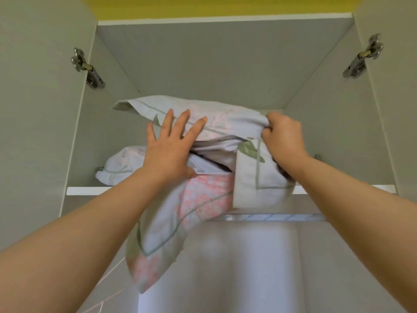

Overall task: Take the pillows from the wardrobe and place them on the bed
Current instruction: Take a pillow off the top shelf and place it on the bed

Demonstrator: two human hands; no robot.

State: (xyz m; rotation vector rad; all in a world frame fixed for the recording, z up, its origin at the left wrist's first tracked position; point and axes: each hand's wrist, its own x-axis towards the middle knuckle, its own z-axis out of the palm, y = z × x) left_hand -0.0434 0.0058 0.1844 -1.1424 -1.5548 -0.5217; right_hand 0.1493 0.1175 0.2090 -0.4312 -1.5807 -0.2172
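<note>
Two pale lilac pillows with pink flower print and green leaves lie stacked on the upper shelf (94, 190) of the open wardrobe. The top pillow (225, 119) sits across the stack. The lower pillow (171, 220) hangs over the shelf edge and droops down on the left. My left hand (169, 150) lies flat with spread fingers on the top pillow, its thumb tucked at the gap between the two. My right hand (282, 138) grips the right end of the top pillow's fabric, fingers curled into it.
Both grey wardrobe doors stand open, with metal hinges at left (86, 68) and right (363, 57). A metal hanging rail (270, 217) runs under the shelf. Light fabric (225, 267) hangs below it. The compartment's back wall (214, 64) rises behind the pillows.
</note>
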